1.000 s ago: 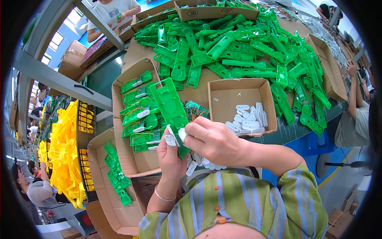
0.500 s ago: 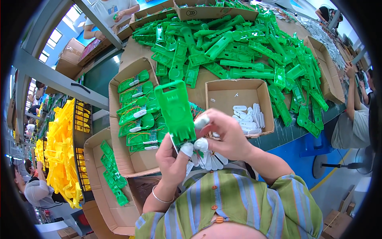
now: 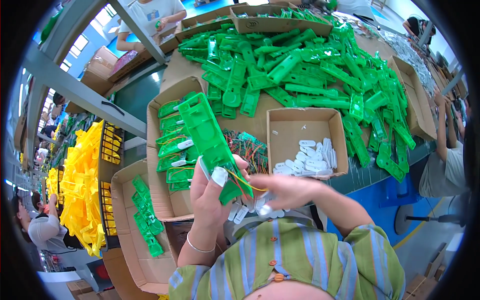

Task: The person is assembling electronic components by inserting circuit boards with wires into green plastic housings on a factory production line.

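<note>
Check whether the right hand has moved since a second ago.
Yes. The right hand has dropped from beside the green plastic piece to lower right of it, below the small cardboard box of white parts.

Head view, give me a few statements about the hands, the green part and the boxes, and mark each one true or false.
1. The left hand holds a long green plastic part. True.
2. The small cardboard box holds yellow pieces. False: it holds small white pieces.
3. The right hand rests inside that small box. False: it is in front of it, close to the left hand.
4. Thin coloured wires run from the lower end of the held part. True.
5. The heap of green parts lies on the floor. False: it lies on the table, behind the boxes.
</note>
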`<action>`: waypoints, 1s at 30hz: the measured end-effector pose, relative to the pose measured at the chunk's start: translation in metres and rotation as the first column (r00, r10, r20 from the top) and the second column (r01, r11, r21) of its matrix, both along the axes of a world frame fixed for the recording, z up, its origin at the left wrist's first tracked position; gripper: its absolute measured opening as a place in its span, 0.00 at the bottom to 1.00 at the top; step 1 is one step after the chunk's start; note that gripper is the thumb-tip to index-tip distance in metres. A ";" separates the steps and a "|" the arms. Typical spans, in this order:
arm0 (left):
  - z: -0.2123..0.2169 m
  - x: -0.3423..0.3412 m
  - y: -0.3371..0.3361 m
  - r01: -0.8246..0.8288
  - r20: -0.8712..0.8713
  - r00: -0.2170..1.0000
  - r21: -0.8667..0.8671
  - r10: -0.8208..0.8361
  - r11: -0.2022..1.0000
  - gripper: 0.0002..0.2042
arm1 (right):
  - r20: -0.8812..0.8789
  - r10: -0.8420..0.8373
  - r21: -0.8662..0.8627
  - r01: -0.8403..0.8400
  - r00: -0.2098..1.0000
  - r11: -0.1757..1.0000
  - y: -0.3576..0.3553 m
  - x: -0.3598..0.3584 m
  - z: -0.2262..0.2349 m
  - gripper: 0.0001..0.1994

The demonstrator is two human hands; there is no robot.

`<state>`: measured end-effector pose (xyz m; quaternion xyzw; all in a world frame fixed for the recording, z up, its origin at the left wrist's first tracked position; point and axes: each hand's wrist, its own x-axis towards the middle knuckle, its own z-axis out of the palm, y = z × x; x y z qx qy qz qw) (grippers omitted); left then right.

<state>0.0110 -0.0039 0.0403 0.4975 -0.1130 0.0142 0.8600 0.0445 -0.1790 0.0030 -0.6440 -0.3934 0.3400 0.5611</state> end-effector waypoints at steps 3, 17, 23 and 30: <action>-0.009 0.009 0.017 0.001 -0.042 0.999 0.032 0.001 1.000 0.21 | 0.053 -0.035 -0.271 0.048 0.998 0.961 -0.007 -0.006 0.003 0.16; -0.009 0.003 -0.002 -0.001 0.007 1.000 0.319 -0.001 0.948 0.21 | 0.396 -0.746 0.479 0.573 0.535 0.665 0.006 -0.013 0.044 0.14; -0.020 -0.010 -0.003 -0.055 0.135 0.991 0.341 0.009 0.939 0.27 | 0.419 -0.733 0.484 0.551 0.536 0.680 0.032 -0.028 0.027 0.16; -0.027 -0.012 -0.007 -0.151 0.219 0.974 0.456 0.054 0.877 0.24 | 0.624 -0.692 0.418 0.592 0.365 0.689 0.040 -0.039 0.025 0.16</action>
